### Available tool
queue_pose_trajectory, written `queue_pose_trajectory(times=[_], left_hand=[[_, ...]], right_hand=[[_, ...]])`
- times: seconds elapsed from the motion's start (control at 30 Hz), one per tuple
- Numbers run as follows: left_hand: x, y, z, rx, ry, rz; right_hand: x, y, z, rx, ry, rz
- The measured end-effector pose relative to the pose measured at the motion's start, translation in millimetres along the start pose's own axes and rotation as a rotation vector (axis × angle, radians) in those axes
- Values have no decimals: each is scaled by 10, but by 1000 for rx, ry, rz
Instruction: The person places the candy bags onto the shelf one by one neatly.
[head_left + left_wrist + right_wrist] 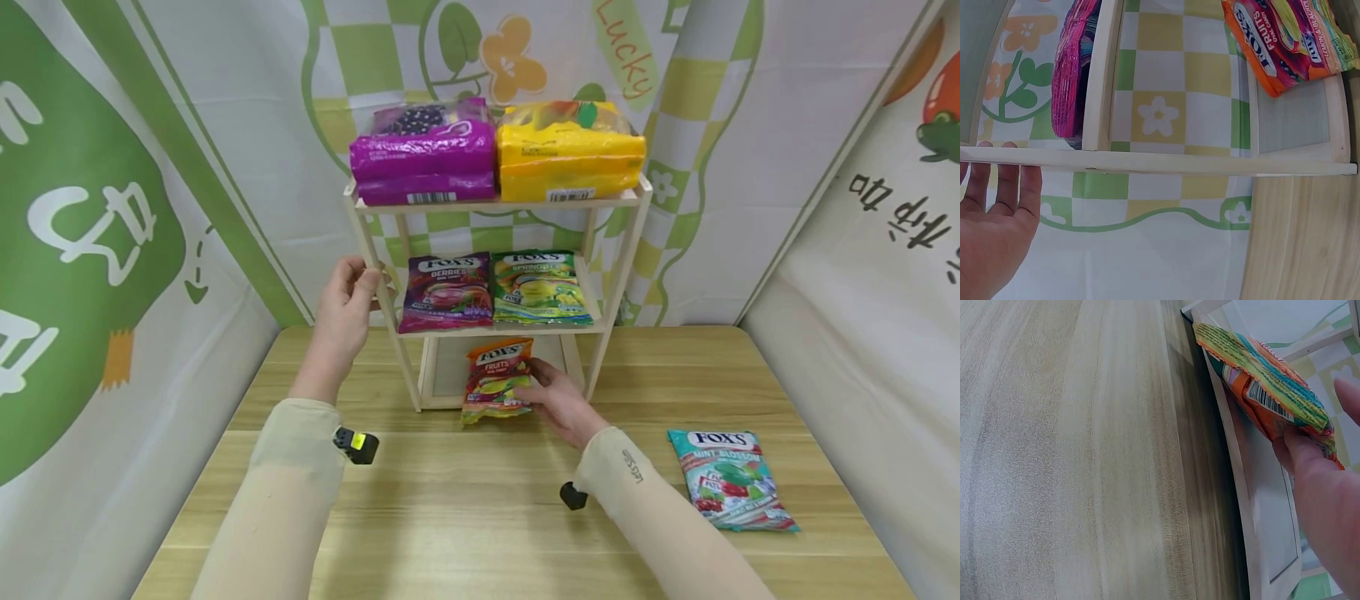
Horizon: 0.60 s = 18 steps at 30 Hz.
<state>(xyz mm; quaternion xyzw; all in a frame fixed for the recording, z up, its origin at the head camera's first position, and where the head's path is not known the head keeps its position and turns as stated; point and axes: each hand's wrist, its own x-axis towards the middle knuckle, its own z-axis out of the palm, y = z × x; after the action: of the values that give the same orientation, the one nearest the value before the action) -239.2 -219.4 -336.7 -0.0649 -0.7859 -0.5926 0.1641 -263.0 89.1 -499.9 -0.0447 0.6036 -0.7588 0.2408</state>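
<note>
My right hand [562,404] pinches an orange and red bag of Fox's Fruits candy [495,379] by its right side. The bag is tilted over the lowest level of a small wooden shelf rack [498,331]. In the right wrist view, fingers [1300,447] press on the bag's barcoded back. My left hand [345,312] holds the rack's left upright at middle-shelf height; its fingertips show at the post in the left wrist view. On the middle shelf lie a purple Berries bag [447,292] and a green Spring Tea bag [540,287], side by side.
A purple bag [423,158] and a yellow bag [570,154] sit on the top shelf. At the right of the wooden table [450,517] lies a teal Mint Blossom bag [735,479]. Printed curtains [247,125] surround the table at back and sides.
</note>
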Motion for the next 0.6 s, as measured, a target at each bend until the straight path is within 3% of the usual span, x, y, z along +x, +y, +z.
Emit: queue_pose_trajectory(times=[0.6], left_hand=[[11, -1, 4, -11, 2, 3]], right_hand=[[32, 42, 113, 2, -62, -21]])
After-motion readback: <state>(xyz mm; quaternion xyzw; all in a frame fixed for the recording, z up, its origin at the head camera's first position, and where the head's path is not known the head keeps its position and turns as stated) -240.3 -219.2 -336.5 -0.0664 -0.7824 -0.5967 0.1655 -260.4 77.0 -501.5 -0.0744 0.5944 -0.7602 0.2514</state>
